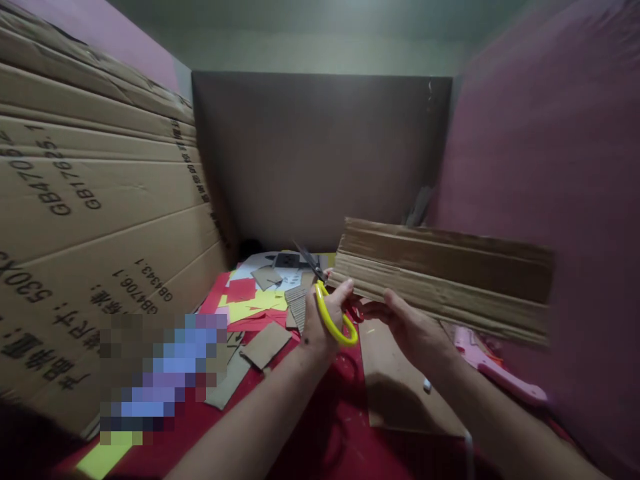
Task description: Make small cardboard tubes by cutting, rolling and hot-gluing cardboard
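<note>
1. The left hand (314, 323) has its fingers closed, thumb pressed on the near-left corner of the cardboard piece (445, 273); yellow-handled scissors (321, 303) hang in the same hand, blades pointing up and away beyond the fingers.
2. The right hand (413, 330) has its thumb near the piece's lower edge, its other fingers partly curled towards the left ones; whether they grip it, I cannot tell.
3. The piece stretches far out right of both hands' fingers, so a loose left pinch could let it droop or fold along its creases.
4. Sharing one hand, the scissors could slip or swing if those fingers shifted, bringing the blades against the corner.
5. The pink glue gun (493, 370), right of the right fingers, could be knocked if the overhanging end dipped.
6. No container with contents can be made out; beyond the left fingers, paper scraps (241, 290) lie loose on the red-covered worktop (350, 413).
</note>
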`<state>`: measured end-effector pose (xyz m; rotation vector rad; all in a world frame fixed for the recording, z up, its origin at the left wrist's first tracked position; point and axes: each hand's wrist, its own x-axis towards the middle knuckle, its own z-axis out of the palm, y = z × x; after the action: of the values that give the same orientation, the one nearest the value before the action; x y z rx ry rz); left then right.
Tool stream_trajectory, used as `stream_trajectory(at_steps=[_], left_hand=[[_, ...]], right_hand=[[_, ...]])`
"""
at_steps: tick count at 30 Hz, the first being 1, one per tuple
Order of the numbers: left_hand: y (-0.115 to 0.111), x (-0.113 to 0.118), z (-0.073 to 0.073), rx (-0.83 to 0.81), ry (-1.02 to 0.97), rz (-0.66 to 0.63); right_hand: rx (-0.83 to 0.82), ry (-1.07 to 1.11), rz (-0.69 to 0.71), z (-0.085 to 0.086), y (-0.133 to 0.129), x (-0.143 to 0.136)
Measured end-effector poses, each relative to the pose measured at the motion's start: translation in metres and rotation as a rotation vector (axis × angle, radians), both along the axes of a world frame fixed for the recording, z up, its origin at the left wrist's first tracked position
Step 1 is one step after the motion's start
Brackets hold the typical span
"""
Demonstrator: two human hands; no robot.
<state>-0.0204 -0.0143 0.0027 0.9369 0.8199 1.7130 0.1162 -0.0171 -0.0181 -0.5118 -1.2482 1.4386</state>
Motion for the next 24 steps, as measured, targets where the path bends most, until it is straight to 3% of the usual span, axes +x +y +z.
stream_trajectory(at_steps=[2, 5, 8, 12, 24], left_hand=[[-0.003, -0.006, -0.004, -0.033, 0.129, -0.083], [-0.001, -0.025, -0.012, -0.107, 0.256, -0.100], [0.000, -0.040, -0.025, -0.202, 0.397, -0.124], [-0.006, -0.042, -0.041, -0.245, 0.516, -0.164], [0.002, -0.031, -0.053, -0.209, 0.369, -0.059]], right_hand=[[-0.091, 0.116, -0.030, 0.002, 0.008, 0.001], [-0.154, 0.236, -0.063, 0.002, 0.019, 0.008], [-0.190, 0.278, -0.093, 0.000, 0.027, 0.012], [-0.203, 0.284, -0.119, -0.003, 0.032, 0.007], [-0.169, 0.260, -0.084, -0.012, 0.030, 0.004]])
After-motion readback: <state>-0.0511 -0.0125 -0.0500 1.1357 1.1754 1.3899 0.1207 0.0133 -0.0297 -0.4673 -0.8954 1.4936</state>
